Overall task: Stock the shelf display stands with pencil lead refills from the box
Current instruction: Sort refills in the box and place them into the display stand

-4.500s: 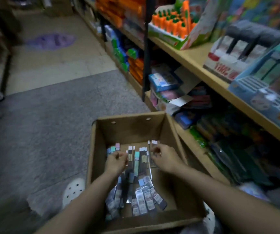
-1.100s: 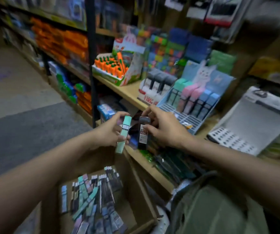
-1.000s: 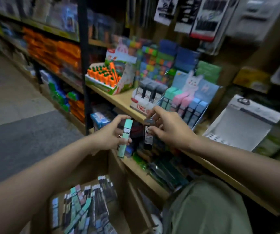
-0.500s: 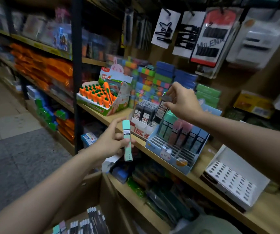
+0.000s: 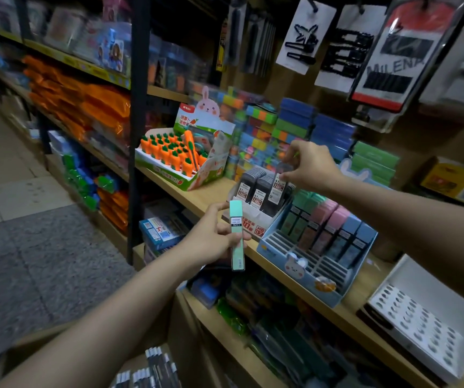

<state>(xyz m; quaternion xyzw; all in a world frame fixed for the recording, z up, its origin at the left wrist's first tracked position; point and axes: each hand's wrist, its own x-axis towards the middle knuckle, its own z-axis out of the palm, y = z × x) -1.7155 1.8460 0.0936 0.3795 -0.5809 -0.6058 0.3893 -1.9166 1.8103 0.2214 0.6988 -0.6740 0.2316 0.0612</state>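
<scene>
My left hand (image 5: 211, 239) holds a mint-green lead refill case (image 5: 237, 236) upright in front of the wooden shelf (image 5: 197, 198). My right hand (image 5: 310, 166) pinches the top of a dark refill case (image 5: 279, 186) over the right end of the white-and-red display stand (image 5: 253, 219), among rows of the same dark cases. Next to it stands a blue rabbit display stand (image 5: 303, 264) with mint, pink and blue cases in its back rows. The cardboard box (image 5: 152, 373) with several refills lies at the bottom edge.
A carrot-eraser display (image 5: 174, 161) stands left of the stands. A white perforated stand (image 5: 421, 323) sits at the right on the shelf. Hair-clip cards (image 5: 303, 35) hang above. A black shelf post (image 5: 137, 130) rises on the left, with grey aisle floor (image 5: 29, 261) beyond.
Both hands rose out of the box, each with a refill. My right hand moved the dark case up over the white-and-red stand and now lowers it into the row; the left hand stays put.
</scene>
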